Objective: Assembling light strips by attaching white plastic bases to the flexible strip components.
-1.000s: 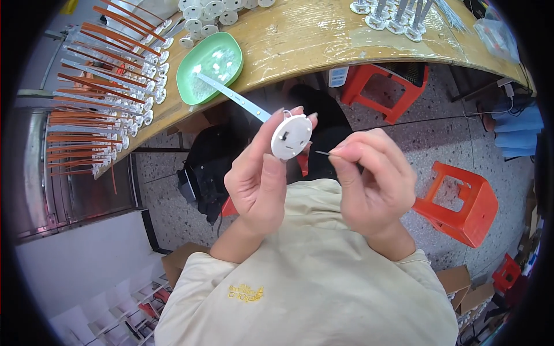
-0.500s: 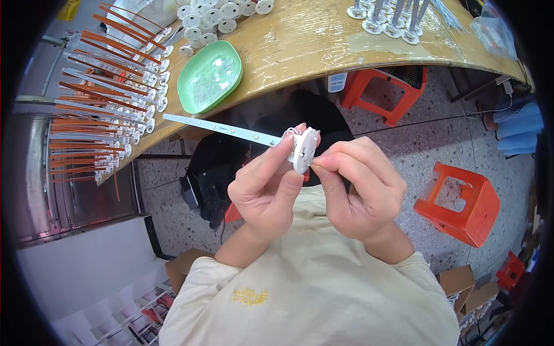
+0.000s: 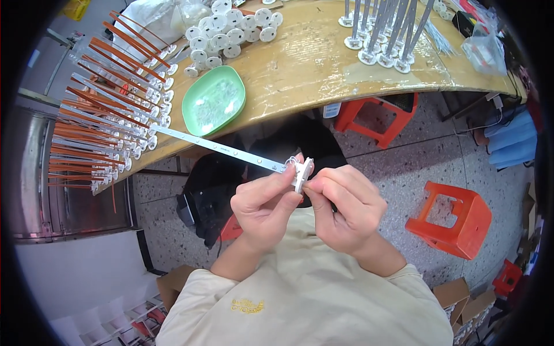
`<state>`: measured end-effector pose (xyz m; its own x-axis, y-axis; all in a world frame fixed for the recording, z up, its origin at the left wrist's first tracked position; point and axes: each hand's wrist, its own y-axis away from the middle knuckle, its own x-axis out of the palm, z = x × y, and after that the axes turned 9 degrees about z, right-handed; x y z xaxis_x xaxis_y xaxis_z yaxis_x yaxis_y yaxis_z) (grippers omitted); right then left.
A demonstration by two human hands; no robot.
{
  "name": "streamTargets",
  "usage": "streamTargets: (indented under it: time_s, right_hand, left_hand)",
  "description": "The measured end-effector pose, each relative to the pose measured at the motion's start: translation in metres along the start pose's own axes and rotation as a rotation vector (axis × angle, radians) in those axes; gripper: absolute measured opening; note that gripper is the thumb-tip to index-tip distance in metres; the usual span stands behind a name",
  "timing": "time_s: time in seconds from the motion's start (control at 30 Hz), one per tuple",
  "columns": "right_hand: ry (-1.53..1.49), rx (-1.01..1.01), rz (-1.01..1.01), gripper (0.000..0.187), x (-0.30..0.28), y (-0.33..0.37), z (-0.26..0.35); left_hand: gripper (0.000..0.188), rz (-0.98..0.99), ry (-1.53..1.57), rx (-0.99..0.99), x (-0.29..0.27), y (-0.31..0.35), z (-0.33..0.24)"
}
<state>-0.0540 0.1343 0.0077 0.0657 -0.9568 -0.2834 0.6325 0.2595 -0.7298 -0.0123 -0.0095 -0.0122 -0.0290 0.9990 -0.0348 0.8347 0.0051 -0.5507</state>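
Observation:
My left hand (image 3: 262, 209) is closed around a white round plastic base (image 3: 304, 175), held on edge in front of my chest. A slim pale LED strip (image 3: 222, 149) runs from that base toward the upper left, and thin white wires loop over where the two meet. Thumb and forefinger of my right hand (image 3: 347, 206) are pinched together at the lower right face of the base. Whatever lies between those fingertips is too small to make out.
On the wooden table (image 3: 300, 57) stand a green tray (image 3: 186, 109) of small clear pieces, a heap of white discs (image 3: 234, 36), and rows of orange strips (image 3: 86, 147) on bases at left. Grey strips on bases (image 3: 389, 34) stand far right. A red stool (image 3: 470, 222) is at right.
Both hands, with the base and strip, sit lower in the picture, and so does most of the lower scene. The base is turned more edge-on. My right fingertips remain against it.

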Motion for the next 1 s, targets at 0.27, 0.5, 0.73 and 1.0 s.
streamTargets:
  time_s: [0.27,0.5,0.73,1.0]
  right_hand:
    - [-0.292,0.052,0.079,0.021,-0.008,-0.006,0.004]
    - [-0.219,0.014,0.054,0.016,-0.01,-0.028,0.004]
    - [-0.106,-0.074,0.076,0.02,-0.011,-0.038,0.005]
    - [0.151,-0.121,-0.049,0.015,-0.005,-0.095,-0.084]
  left_hand:
    - [0.03,0.141,-0.085,-0.005,-0.014,-0.019,-0.021]
    - [0.028,0.178,-0.122,0.035,-0.016,-0.041,-0.028]
    - [0.026,0.23,-0.206,0.092,-0.025,-0.053,-0.03]
    - [0.028,0.064,-0.528,0.114,-0.081,-0.096,-0.055]
